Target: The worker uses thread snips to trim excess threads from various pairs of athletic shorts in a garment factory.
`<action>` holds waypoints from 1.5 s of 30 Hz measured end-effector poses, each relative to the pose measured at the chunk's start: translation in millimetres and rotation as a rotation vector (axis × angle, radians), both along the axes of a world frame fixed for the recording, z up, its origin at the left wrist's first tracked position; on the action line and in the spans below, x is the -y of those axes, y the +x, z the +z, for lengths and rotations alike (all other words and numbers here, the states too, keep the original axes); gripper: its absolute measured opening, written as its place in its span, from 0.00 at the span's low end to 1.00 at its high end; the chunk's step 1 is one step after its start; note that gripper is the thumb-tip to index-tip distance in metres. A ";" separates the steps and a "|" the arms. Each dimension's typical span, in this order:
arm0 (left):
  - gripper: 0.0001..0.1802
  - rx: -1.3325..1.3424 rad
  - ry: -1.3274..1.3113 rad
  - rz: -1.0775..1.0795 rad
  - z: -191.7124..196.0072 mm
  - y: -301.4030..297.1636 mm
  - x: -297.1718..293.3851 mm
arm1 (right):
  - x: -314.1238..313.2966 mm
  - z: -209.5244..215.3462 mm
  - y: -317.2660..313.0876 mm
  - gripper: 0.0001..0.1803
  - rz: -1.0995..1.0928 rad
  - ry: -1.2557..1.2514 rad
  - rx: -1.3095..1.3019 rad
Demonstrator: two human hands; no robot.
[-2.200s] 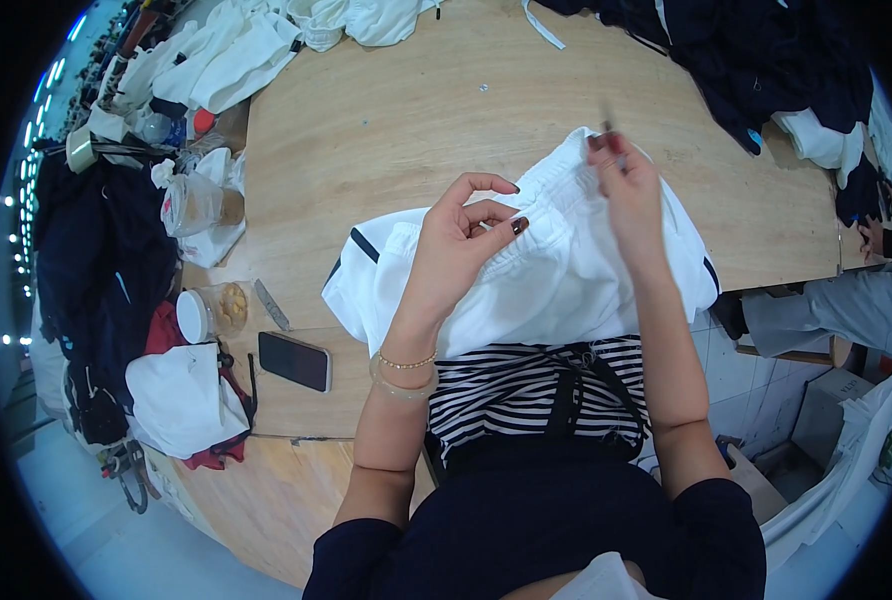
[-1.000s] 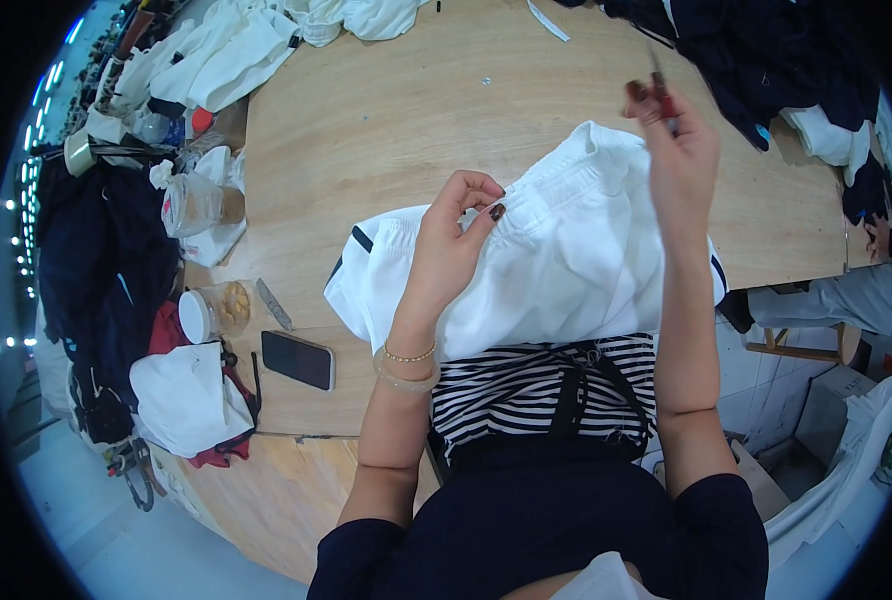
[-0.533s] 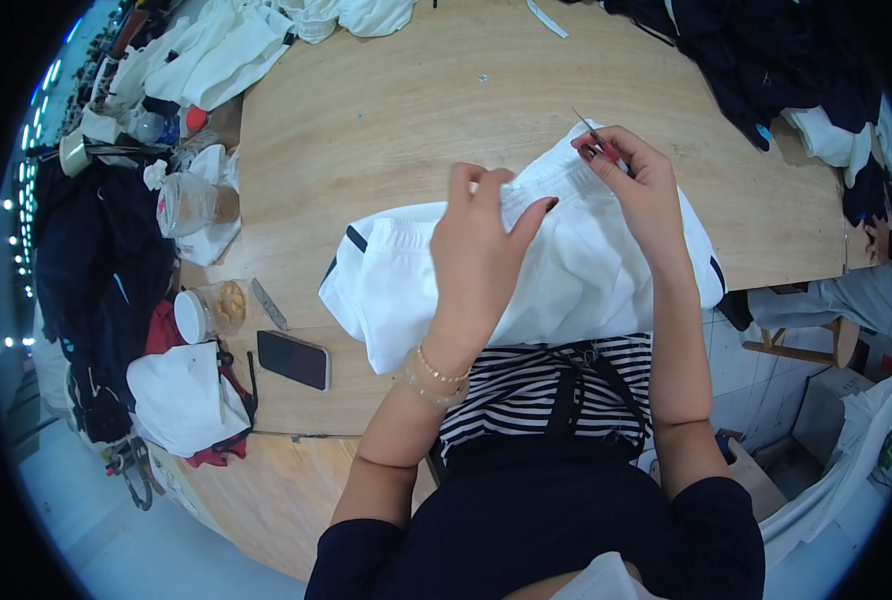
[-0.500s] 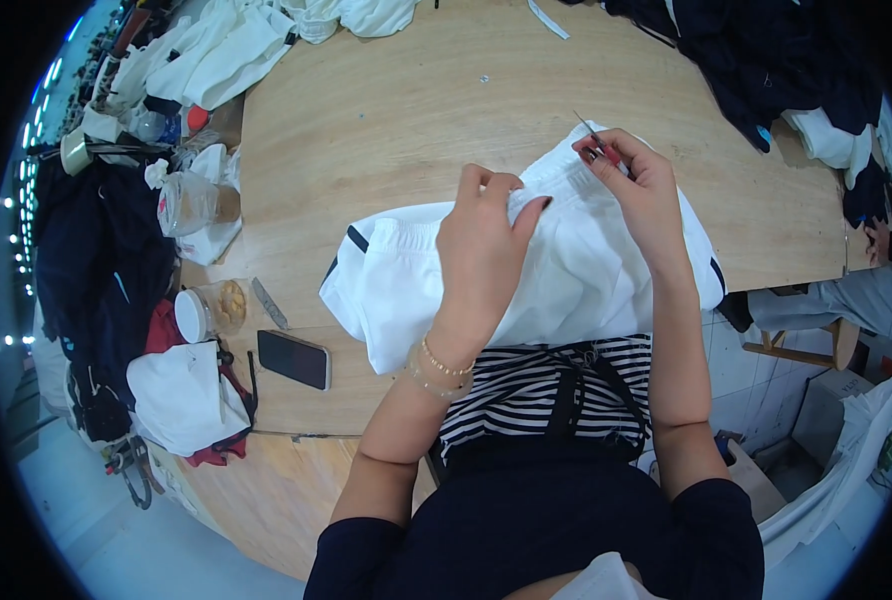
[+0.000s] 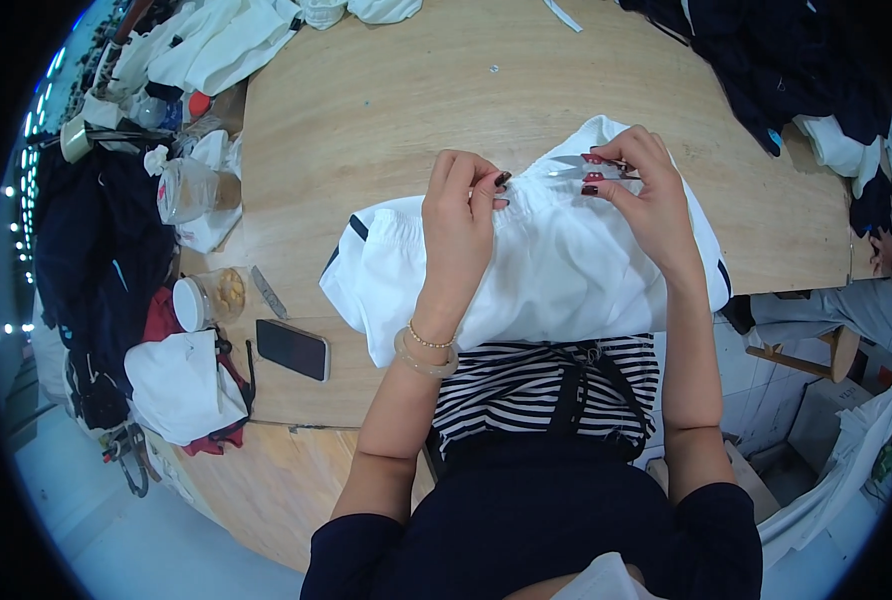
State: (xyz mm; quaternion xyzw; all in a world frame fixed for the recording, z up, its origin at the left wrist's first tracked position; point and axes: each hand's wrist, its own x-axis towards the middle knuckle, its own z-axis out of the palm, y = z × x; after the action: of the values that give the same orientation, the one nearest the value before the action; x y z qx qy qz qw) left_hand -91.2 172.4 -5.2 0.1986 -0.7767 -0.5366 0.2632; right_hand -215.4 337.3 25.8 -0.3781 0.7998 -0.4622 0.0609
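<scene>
Grip, left hand [image 5: 463,215]: fingers pinched shut on the gathered band of the white garment [image 5: 556,270].
Grip, right hand [image 5: 644,195]: closed around small silver snips [image 5: 578,166], blades at the band.
Garment: lies at the tabletop [image 5: 386,110] near edge, before the person.
Near left corner: black phone [image 5: 292,349], small jar [image 5: 206,298].

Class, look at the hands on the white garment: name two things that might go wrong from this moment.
1. The right hand holds small snips at the gathered waistband of the white garment; the blades might nick the cloth.
2. The left hand pinches the same edge close to the blades, so its fingers risk a cut.
</scene>
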 end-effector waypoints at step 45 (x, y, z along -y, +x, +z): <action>0.03 0.179 0.274 -0.257 6.3 10.7 26.3 | 10.3 -35.1 13.4 0.10 -0.148 -0.217 0.468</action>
State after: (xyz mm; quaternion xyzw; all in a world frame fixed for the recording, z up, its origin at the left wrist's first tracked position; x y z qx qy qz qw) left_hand -80.5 146.1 1.1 0.1786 -0.7358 -0.6466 0.0930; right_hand -202.0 327.1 -9.3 -0.2058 0.7354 -0.6231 0.1691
